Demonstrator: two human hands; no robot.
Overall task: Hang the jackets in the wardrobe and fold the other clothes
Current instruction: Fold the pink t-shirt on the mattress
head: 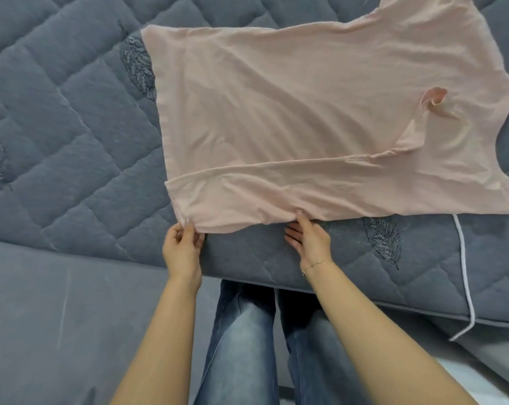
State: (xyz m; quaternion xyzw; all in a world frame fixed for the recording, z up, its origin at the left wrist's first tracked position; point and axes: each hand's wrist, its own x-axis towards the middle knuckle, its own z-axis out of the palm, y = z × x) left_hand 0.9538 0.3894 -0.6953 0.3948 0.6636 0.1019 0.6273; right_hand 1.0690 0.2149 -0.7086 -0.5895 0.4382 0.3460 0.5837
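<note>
Nearby, white cord (pixel 464 276) (on bedspread (pixel 72 141))

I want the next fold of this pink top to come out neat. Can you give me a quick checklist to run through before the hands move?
1. Left hand pinches the near edge of the pink top: ok.
2. Right hand pinches that same edge: ok.
3. Top spread flat on the grey quilted mattress: not ok, creases show and a near strip is already folded over.
4. Far sleeve in view: not ok, cut off by the frame.
5. White cord clear of the top: cannot tell, it emerges from under the edge.
</note>
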